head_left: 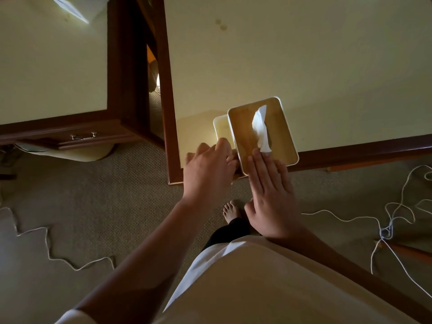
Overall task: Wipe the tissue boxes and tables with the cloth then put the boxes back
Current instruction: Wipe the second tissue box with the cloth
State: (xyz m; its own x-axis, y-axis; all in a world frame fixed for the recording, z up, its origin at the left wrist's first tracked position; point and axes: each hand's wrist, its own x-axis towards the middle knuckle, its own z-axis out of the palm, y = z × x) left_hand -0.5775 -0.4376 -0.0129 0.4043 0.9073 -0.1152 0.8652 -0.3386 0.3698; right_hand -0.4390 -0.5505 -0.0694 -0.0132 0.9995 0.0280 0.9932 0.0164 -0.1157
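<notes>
Box point(245, 127) sits on near-left corner of table point(304, 66), R hand point(268, 190) flat w/ straight fingers on its near end, L hand point(208, 169) curled at its left side (holding what: can't tell); person should probably grip both sides, lift level.

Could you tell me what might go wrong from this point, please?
The tissue box sits at the near edge of the table, under the flat right hand; a push could tip it onto the carpet. The loose tissue beside those fingers could snag and pull out. White cords lie there, a trip hazard.
</notes>
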